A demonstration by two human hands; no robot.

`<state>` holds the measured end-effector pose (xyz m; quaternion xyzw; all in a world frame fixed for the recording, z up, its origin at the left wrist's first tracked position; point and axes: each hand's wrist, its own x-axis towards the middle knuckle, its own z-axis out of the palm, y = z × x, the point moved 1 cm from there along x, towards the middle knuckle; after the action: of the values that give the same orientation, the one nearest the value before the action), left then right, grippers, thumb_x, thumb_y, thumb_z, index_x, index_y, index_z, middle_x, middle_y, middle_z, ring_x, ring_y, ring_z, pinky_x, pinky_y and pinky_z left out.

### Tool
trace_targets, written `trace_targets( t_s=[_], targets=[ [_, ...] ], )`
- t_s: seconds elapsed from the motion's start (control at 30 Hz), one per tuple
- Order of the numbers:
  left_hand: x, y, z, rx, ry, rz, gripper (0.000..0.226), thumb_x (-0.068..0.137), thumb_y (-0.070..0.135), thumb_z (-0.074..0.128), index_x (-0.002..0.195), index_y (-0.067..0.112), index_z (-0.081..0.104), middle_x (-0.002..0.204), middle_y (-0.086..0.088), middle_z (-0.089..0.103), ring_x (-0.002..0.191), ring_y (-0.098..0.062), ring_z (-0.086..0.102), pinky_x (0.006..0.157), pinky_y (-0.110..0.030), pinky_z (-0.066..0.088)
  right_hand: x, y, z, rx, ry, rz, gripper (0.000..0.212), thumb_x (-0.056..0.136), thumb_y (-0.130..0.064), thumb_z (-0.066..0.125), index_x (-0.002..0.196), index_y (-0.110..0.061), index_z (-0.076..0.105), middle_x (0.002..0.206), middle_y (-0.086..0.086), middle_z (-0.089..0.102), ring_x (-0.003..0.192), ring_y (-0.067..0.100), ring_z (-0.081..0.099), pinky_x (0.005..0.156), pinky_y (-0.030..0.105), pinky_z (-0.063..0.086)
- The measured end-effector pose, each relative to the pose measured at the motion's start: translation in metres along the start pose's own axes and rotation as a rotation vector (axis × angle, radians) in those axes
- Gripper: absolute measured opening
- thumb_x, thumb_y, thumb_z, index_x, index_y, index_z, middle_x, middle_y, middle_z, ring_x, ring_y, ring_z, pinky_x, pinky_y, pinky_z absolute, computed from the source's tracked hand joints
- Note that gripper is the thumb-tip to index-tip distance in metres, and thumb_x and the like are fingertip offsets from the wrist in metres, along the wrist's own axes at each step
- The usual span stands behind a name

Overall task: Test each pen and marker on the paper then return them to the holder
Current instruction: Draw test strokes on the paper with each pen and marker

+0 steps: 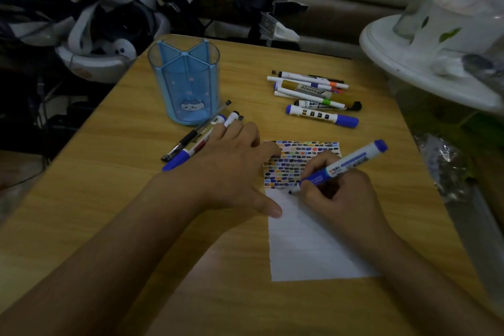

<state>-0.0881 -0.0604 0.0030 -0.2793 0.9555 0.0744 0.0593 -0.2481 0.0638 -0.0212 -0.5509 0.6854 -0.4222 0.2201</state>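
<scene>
My right hand (336, 194) grips a blue marker (346, 165), cap posted on its far end, with its tip touching the white paper (308, 248) just below rows of coloured test marks (297, 161). My left hand (234, 166) lies flat with straight fingers, thumb on the paper's left edge and fingertips over a few pens and markers (191, 142) lying left of the paper. The blue holder (185, 84) stands upright behind them with nothing visible in it. A pile of several pens and markers (313, 93) lies at the back right of the wooden table (109, 199).
A white round stand with a clear container (431, 43) overhangs the table's right side. Crinkled plastic wrap (447, 169) sits by the right edge. Dark gear and white devices (109, 22) are heaped beyond the table's far left edge.
</scene>
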Motion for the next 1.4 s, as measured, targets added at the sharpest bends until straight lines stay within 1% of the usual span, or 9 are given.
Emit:
trace_targets(
  t_s=[0.27, 0.53, 0.73, 0.87, 1.0, 1.1, 1.2, 1.3, 1.4],
  targets=[
    [0.0, 0.0, 0.001, 0.016, 0.013, 0.004, 0.102, 0.064, 0.092, 0.047, 0.148, 0.042, 0.019, 0.127, 0.003, 0.029, 0.12, -0.015, 0.026, 0.107, -0.039, 0.022, 0.002, 0.0, -0.001, 0.017, 0.002, 0.0, 0.01, 0.078, -0.027, 0.068, 0.083, -0.029, 0.06, 0.079, -0.006, 0.066, 0.068, 0.012, 0.062, 0.059, 0.03, 0.053],
    [-0.003, 0.004, -0.001, 0.063, 0.041, 0.008, 0.099, 0.068, 0.09, 0.047, 0.148, 0.038, 0.022, 0.128, 0.001, 0.03, 0.121, -0.017, 0.027, 0.106, -0.039, 0.024, 0.001, 0.003, -0.001, 0.058, 0.05, 0.021, 0.02, 0.084, -0.01, 0.069, 0.08, -0.027, 0.059, 0.074, -0.007, 0.063, 0.066, 0.009, 0.059, 0.056, 0.017, 0.049],
    [-0.009, 0.012, -0.001, 0.087, 0.074, 0.003, 0.095, 0.073, 0.084, 0.051, 0.149, 0.038, 0.018, 0.13, 0.0, 0.031, 0.126, -0.021, 0.027, 0.11, -0.043, 0.02, -0.002, -0.001, -0.006, 0.092, 0.173, 0.009, 0.013, 0.091, -0.015, 0.067, 0.088, -0.026, 0.061, 0.077, 0.001, 0.066, 0.071, 0.017, 0.065, 0.06, 0.034, 0.055],
    [-0.011, 0.014, 0.002, 0.044, 0.085, 0.0, 0.096, 0.073, 0.08, 0.057, 0.149, 0.039, 0.016, 0.131, 0.001, 0.033, 0.126, -0.021, 0.028, 0.107, -0.041, 0.023, -0.006, -0.011, -0.014, 0.156, 0.192, 0.012, 0.012, 0.09, -0.015, 0.069, 0.091, -0.025, 0.063, 0.083, -0.004, 0.07, 0.075, 0.012, 0.069, 0.059, 0.027, 0.056],
    [-0.014, 0.017, -0.001, -0.017, 0.085, -0.015, 0.095, 0.073, 0.075, 0.062, 0.148, 0.041, 0.016, 0.129, 0.004, 0.036, 0.125, -0.018, 0.03, 0.107, -0.039, 0.023, -0.006, -0.021, -0.023, 0.253, 0.191, 0.066, 0.011, 0.091, -0.01, 0.069, 0.094, -0.02, 0.064, 0.072, -0.016, 0.069, 0.066, -0.001, 0.065, 0.053, 0.015, 0.048],
    [-0.02, 0.025, -0.012, -0.104, 0.138, -0.029, 0.071, 0.088, 0.06, 0.056, 0.146, 0.039, 0.024, 0.124, 0.005, 0.04, 0.12, -0.016, 0.035, 0.103, -0.038, 0.027, -0.011, -0.03, -0.027, 0.314, 0.194, 0.102, 0.003, 0.094, -0.016, 0.066, 0.094, -0.018, 0.066, 0.072, -0.008, 0.069, 0.062, 0.003, 0.064, 0.052, 0.02, 0.049],
    [-0.027, 0.029, -0.025, -0.246, 0.241, -0.014, 0.036, 0.102, 0.03, 0.041, 0.138, 0.035, 0.038, 0.112, 0.005, 0.048, 0.107, -0.017, 0.044, 0.091, -0.037, 0.04, -0.018, -0.038, -0.03, 0.406, 0.236, 0.141, 0.007, 0.098, -0.017, 0.06, 0.094, -0.014, 0.064, 0.07, 0.001, 0.07, 0.059, 0.011, 0.064, 0.053, 0.025, 0.051],
    [-0.038, 0.033, -0.033, -0.348, 0.265, -0.006, 0.046, 0.098, 0.003, 0.04, 0.134, 0.032, 0.041, 0.108, 0.006, 0.054, 0.095, -0.007, 0.049, 0.08, -0.03, 0.047, -0.023, -0.046, -0.033, 0.449, 0.247, 0.157, 0.005, 0.097, -0.016, 0.061, 0.093, -0.014, 0.061, 0.07, 0.003, 0.071, 0.06, 0.015, 0.067, 0.054, 0.025, 0.053],
    [-0.05, 0.04, -0.038, -0.431, 0.303, -0.031, 0.053, 0.095, -0.006, 0.044, 0.13, 0.033, 0.042, 0.104, 0.012, 0.054, 0.084, 0.001, 0.05, 0.068, -0.016, 0.04, -0.026, -0.049, -0.035, 0.44, 0.255, 0.154, 0.007, 0.094, -0.019, 0.066, 0.091, -0.014, 0.067, 0.066, 0.002, 0.068, 0.059, 0.012, 0.064, 0.055, 0.023, 0.053]
  ],
)
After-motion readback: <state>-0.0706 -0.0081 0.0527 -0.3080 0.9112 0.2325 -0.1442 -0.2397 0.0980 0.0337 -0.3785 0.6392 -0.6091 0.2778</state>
